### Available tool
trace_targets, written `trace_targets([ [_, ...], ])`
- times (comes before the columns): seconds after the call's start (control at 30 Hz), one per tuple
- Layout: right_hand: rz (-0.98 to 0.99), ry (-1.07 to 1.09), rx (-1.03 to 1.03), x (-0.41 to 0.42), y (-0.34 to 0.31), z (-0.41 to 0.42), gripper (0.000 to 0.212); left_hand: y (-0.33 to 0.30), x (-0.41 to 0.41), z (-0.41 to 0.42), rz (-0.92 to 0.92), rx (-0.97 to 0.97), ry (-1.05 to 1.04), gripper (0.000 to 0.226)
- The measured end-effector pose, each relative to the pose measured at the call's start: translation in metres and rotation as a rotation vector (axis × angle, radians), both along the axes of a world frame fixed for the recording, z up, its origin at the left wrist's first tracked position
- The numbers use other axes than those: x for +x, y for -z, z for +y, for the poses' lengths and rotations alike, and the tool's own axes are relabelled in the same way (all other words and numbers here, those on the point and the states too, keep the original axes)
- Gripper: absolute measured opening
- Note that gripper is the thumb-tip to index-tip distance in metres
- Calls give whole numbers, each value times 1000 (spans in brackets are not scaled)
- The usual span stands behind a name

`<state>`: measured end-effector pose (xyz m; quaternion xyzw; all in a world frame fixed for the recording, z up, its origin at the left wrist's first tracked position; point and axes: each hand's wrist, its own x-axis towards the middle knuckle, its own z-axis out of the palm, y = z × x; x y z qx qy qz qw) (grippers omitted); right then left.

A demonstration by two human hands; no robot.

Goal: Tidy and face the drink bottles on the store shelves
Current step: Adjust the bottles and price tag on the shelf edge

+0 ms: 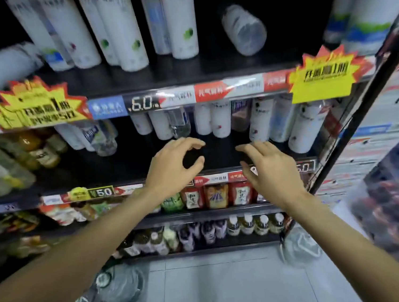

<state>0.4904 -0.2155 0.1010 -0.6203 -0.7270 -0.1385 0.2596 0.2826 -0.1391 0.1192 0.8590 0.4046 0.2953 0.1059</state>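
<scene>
Hands empty: left hand (174,164) fingers curled loosely, gripping nothing; right hand (269,165) fingers relaxed and spread. Both are poised before the middle shelf (131,167), apparently to reach white drink bottles (219,119) at 12 o'clock, set back from the edge.

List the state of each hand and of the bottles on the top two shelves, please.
left hand: empty, fingers curled, thumb near fingertips.
right hand: empty, fingers relaxed, reaching to the shelf.
white bottles: upright, in rows.
clear bottle: tilted, apart from the rows.
blurred bottle: on its side, far left.
second-shelf bottles: upright, set back from the edge.
</scene>
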Motion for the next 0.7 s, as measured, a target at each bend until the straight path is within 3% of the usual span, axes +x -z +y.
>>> trace_targets([
  [0.23,297,83,-143,14,87,75,49,106,12,101,-261,-157,-256,38],
  [0.37,475,126,-148,15,115,135,53,137,12,161,-388,-129,-365,53],
  [0.7,331,-97,-21,-53,118,258,69,166,-12,246,-427,71,-440,91],
])
